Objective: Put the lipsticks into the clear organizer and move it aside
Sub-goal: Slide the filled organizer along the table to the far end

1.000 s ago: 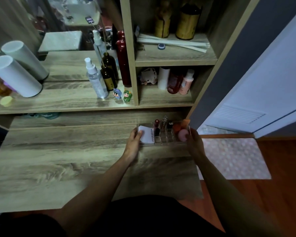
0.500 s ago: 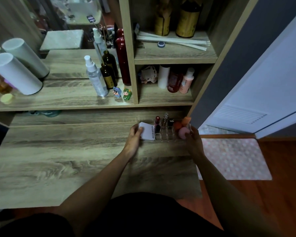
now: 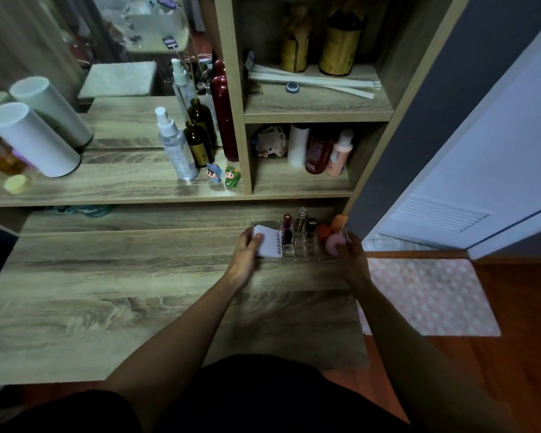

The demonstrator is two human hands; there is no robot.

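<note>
The clear organizer stands at the far right of the wooden desk, close to the shelf unit. Several lipsticks stand upright in its middle slots. A white compact fills its left section, and pink and orange sponges fill its right section. My left hand grips the organizer's left end, thumb on the compact. My right hand grips its right end beside the pink sponge.
A shelf above the desk carries a spray bottle, brown bottles, a red bottle, two small figurines and a white cylinder. Cubbies hold more bottles. A white door and a pink mat lie right.
Both hands have pushed the organizer a little farther back toward the shelf unit, keeping the same grip on its ends.
</note>
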